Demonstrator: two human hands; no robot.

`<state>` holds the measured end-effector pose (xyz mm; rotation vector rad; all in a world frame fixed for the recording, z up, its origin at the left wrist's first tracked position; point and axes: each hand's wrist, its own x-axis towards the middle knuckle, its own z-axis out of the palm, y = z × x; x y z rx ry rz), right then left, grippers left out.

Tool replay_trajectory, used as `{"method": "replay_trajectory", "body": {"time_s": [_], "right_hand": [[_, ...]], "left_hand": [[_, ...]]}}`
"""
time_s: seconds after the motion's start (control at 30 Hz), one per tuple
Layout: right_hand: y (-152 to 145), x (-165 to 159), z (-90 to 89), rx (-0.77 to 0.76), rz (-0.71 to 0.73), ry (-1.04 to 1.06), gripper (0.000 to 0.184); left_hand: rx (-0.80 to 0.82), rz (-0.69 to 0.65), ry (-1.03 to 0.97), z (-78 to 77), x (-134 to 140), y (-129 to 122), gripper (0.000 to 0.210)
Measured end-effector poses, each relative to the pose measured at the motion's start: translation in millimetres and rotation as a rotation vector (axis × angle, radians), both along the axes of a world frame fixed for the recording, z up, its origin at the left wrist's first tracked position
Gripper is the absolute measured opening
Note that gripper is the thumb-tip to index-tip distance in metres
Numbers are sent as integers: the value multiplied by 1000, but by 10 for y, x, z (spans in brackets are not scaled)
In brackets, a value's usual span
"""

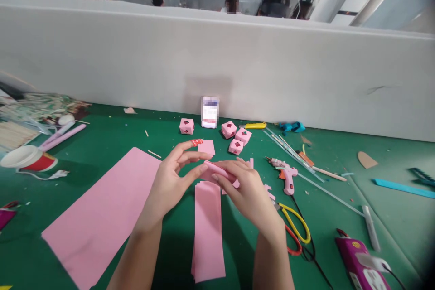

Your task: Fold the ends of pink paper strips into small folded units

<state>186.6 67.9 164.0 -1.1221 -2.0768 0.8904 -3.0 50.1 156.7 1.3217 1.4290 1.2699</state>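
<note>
Between my two hands is a small folded piece of pink paper (217, 173), held over the top end of a stack of pink paper strips (208, 231). My left hand (173, 176) has its thumb against the paper's left end, its other fingers curved around the far side. My right hand (246, 190) pinches the paper between thumb and fingers. A pink paper square (206, 147) lies just beyond them. Farther back sit several folded pink paper cubes with dark openings, among them one cube (186, 126) on the left and another (229, 129) on the right.
A large pink sheet (102, 217) lies left, near a paper cup (29, 158). To the right are a pink glue gun (288, 177), scissors (299, 224), a yellow cutter (255, 125) and a purple power strip (362, 263). A phone (210, 112) leans on the white partition (136, 54).
</note>
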Motion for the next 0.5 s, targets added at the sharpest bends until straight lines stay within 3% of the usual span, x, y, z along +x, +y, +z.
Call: {"method": "replay_trajectory", "body": {"time_s": [0.5], "right_hand": [[58, 27, -111, 48, -106, 125, 12]], "left_hand": [[22, 63, -130, -26, 34, 6, 49]]}}
